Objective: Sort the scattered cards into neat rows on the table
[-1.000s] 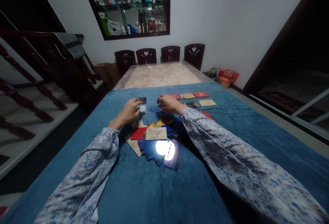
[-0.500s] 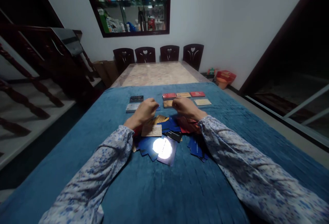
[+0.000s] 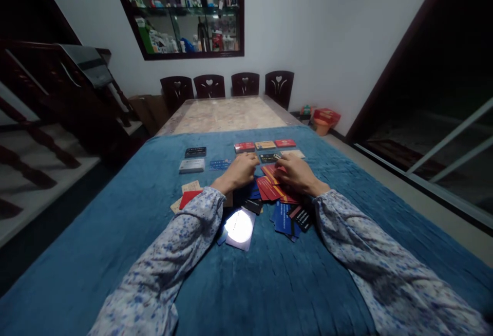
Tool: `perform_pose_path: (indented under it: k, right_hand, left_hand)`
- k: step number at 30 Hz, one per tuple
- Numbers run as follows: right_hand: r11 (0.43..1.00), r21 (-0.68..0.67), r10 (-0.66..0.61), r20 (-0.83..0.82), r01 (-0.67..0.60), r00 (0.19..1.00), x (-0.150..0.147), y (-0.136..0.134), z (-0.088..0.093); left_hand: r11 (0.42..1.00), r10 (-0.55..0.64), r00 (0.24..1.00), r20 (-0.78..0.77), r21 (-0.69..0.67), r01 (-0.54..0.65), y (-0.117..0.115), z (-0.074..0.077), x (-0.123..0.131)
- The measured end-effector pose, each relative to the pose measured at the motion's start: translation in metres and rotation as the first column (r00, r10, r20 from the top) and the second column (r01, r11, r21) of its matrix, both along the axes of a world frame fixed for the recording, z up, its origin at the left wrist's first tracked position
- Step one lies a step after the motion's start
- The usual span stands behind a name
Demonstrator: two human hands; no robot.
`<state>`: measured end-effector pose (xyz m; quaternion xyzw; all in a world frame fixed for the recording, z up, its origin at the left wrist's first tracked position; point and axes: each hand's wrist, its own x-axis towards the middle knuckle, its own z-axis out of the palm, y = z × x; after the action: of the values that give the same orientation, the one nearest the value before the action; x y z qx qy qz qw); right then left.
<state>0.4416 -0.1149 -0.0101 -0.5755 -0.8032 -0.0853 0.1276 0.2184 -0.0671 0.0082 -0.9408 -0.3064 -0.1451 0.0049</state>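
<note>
Bench (image 3: 231,112), near part covered by blue cloth (image 3: 246,290).
On cloth: card stacks (image 3: 191,166) toward far edge; overlapping red cards (image 3: 268,189) and blue cards (image 3: 284,219) nearer.

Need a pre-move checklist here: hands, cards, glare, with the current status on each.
1. Left grip and right grip both in view: ok.
2. Left grip's contents known: cannot tell; its curled fingers hide whatever may be between them.
3. Red rectangular cards with orange stripes lying apart: not ok; they overlap beside the right grip.
4. Rectangular silver-white card stack clear of both grips: ok.
5. Pale purple rectangular card readable: not ok; bright white glare covers much of it.
6. Blue fabric cloth under the cards: ok.
</note>
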Motion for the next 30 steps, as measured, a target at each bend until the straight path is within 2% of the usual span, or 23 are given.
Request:
perform_pose_path:
  k: [3,7,15,20,30]
  right_hand:
    - [0.999,-0.020,-0.031,0.002,0.031,1.000,0.007,-0.003,-0.004]
    - [0.998,-0.043,-0.036,0.026,0.037,0.999,0.013,-0.006,-0.009]
    - [0.994,-0.111,-0.013,0.036,0.017,0.999,0.014,-0.009,-0.014]
    - [0.993,-0.114,-0.006,0.008,0.007,1.000,0.014,-0.010,-0.013]
    - [0.998,-0.061,-0.006,-0.009,0.005,1.000,0.021,-0.009,-0.013]
  left_hand:
    - [0.999,-0.024,0.998,-0.066,-0.029,0.022,0.003,-0.009,0.015]
    - [0.997,-0.001,0.992,-0.129,-0.079,-0.009,0.000,-0.019,0.027]
    - [0.988,-0.011,0.969,-0.248,-0.152,-0.028,-0.007,-0.021,0.030]
    - [0.985,-0.022,0.974,-0.226,-0.174,-0.018,-0.008,-0.021,0.031]
    - [0.967,-0.073,0.995,-0.074,-0.249,0.053,-0.006,-0.024,0.031]
